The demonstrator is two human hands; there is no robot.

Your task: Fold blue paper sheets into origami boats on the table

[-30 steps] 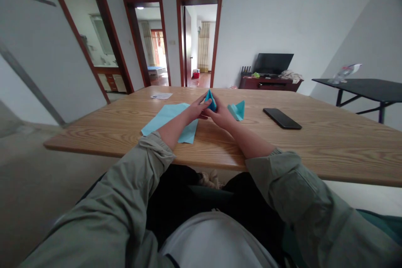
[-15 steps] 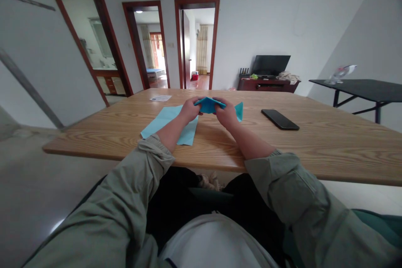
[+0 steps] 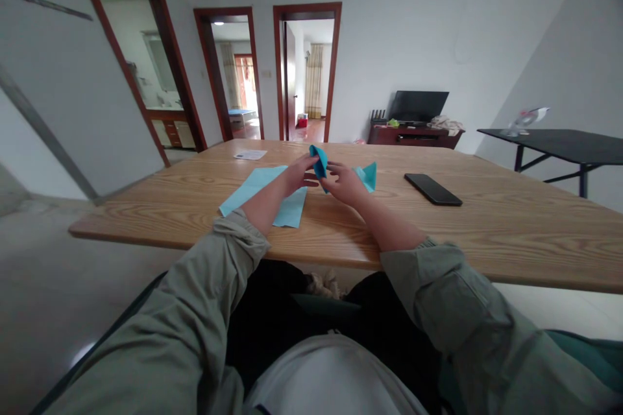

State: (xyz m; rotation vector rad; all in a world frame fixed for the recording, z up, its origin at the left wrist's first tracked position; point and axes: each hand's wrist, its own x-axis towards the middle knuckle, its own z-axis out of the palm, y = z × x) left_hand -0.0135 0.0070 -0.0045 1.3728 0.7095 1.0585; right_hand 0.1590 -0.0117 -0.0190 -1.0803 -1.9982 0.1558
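Note:
A small folded blue paper piece (image 3: 318,163) stands upright between my two hands above the wooden table (image 3: 487,227). My left hand (image 3: 300,174) pinches its left side with thumb and fingers. My right hand (image 3: 344,183) touches its right side, fingers curled toward it. A flat light-blue sheet of paper (image 3: 265,194) lies under my left forearm. A second folded blue paper shape (image 3: 367,174) sits on the table just behind my right hand.
A black phone (image 3: 432,189) lies to the right on the table. A small white card (image 3: 250,155) rests near the far left edge. Beyond are open doorways, a TV stand with a screen (image 3: 418,106) and a black side table (image 3: 564,142).
The folded piece was held wide and flat between both hands half a second ago; now it stands narrow and upright. The camera has tilted slightly down.

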